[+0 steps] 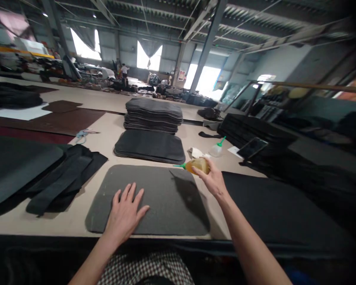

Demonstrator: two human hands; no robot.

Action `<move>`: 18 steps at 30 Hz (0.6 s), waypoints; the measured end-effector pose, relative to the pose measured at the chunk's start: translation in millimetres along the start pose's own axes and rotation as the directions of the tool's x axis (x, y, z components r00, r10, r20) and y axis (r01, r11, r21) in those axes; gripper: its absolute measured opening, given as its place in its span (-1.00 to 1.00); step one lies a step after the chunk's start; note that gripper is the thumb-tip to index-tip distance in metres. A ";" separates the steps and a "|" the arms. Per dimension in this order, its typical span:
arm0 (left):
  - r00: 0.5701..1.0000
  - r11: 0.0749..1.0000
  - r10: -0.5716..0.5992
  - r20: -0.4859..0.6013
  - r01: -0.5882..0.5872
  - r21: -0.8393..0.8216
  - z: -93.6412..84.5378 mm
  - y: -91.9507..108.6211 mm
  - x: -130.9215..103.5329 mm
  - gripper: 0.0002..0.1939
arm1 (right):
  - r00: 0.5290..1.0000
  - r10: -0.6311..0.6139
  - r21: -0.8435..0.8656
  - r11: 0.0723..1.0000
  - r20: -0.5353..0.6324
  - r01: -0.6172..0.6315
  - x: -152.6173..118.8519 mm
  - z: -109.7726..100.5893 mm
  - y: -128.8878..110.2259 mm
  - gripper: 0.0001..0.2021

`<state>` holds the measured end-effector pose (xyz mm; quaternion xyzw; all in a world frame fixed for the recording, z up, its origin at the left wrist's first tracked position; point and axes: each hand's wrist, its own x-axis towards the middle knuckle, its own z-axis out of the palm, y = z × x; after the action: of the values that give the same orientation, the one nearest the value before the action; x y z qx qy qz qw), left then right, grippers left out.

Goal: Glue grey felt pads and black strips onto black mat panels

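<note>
Left hand (pixel 126 215) is lying palm down on the grey pad (pixel 163 213), left of centre, fingers spread and gripping nothing. Right hand (pixel 212 178) is pinching a squeeze bottle (pixel 197 166) of amber liquid between thumb and fingers. The bottle is hanging by the pad's far right corner, roughly level, green nozzle (pixel 180 166) pointing left. A shadow is falling on the pad, so I am judging the nozzle to be off the surface; whether liquid is coming out, I cannot tell.

Pad is lying flat on the table (pixel 62 225), at its near edge. Black pads (pixel 150 144) are sitting just beyond it; a second bottle (pixel 216 149) is standing past the right hand.

Technique, my judgement: the spread hand is giving a sound hold, provided it is bearing evenly and leaving the nozzle's path clear. A level bottle is probably wanting more downward tilt, with light, even squeezing. Stray drips at the far edge would be threatening the black pads.
</note>
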<state>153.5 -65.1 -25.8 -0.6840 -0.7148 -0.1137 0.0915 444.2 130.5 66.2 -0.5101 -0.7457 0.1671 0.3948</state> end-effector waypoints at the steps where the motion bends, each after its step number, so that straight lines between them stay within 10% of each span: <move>1: 1.000 1.000 0.008 0.002 -0.008 0.013 0.9 -0.2 0.4 -0.39 | 0.995 0.071 0.003 0.997 -0.062 -0.071 -4.4 -11.5 10.5 -0.34; 6: 0.999 0.998 0.034 0.007 -0.034 0.060 3.7 -1.8 0.8 -0.37 | 0.981 0.128 -0.050 0.989 -0.148 -0.137 -25.2 -46.6 39.6 -0.32; 18: 0.997 0.995 0.053 0.047 -0.057 0.079 4.8 -3.1 1.4 -0.39 | 1.000 -0.001 -0.183 0.983 -0.028 -0.004 -36.5 -58.2 36.0 -0.48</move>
<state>150.5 -62.5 -30.1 -0.7015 -0.7015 -0.0670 0.1059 517.1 104.2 64.3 -0.5470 -0.7519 0.0908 0.3566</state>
